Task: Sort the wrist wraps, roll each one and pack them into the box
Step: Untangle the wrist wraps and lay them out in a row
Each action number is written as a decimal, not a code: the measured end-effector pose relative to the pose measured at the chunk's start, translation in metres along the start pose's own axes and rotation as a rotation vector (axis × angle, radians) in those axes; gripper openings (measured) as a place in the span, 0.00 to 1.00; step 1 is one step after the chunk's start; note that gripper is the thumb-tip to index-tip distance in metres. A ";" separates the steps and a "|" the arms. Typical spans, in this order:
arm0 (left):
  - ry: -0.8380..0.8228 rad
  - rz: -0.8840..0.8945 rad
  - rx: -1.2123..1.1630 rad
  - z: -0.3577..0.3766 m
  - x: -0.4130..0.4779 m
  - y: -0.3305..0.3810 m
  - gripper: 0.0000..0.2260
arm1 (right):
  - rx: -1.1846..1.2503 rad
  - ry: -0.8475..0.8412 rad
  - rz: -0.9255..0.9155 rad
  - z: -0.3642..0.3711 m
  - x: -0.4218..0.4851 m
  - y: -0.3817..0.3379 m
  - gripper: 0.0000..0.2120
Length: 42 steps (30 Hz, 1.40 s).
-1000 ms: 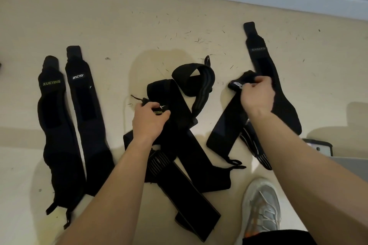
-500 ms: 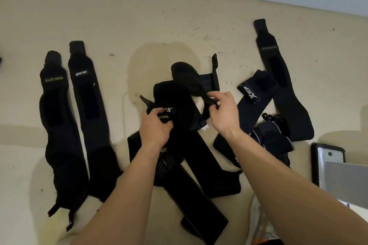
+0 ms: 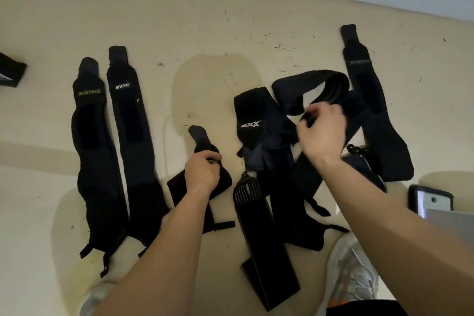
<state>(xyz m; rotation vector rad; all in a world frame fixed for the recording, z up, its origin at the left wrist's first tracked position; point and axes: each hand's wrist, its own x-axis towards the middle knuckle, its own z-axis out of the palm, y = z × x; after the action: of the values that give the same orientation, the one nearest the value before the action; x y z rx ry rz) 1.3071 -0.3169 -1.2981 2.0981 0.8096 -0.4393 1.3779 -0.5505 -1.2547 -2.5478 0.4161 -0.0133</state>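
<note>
On the floor [image 3: 205, 20], the left hand [image 3: 202, 174] grips a yellow-lettered black wrist wrap [image 3: 179, 190]; the right hand [image 3: 322, 136] pinches a looped black wrap [image 3: 307, 79].

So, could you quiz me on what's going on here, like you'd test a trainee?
1. True or false: the left hand grips a black wrap.
2. The right hand pinches a wrap that is: A rolled tight, B bent in a loop, C lying flat.
3. Fill in: the leftmost straightened wrap carries green lettering reading ____.
Key: 1 true; 2 B; 3 XUEYING.
</note>
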 end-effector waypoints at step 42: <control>0.005 0.506 0.743 0.062 -0.046 0.008 0.19 | -0.352 -0.279 -0.225 0.052 -0.090 0.058 0.27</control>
<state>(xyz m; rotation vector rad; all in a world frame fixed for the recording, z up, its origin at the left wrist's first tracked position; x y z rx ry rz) 1.2776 -0.3882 -1.3047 2.8690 0.0714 -0.4992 1.2802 -0.5430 -1.3229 -2.8720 0.0203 0.3567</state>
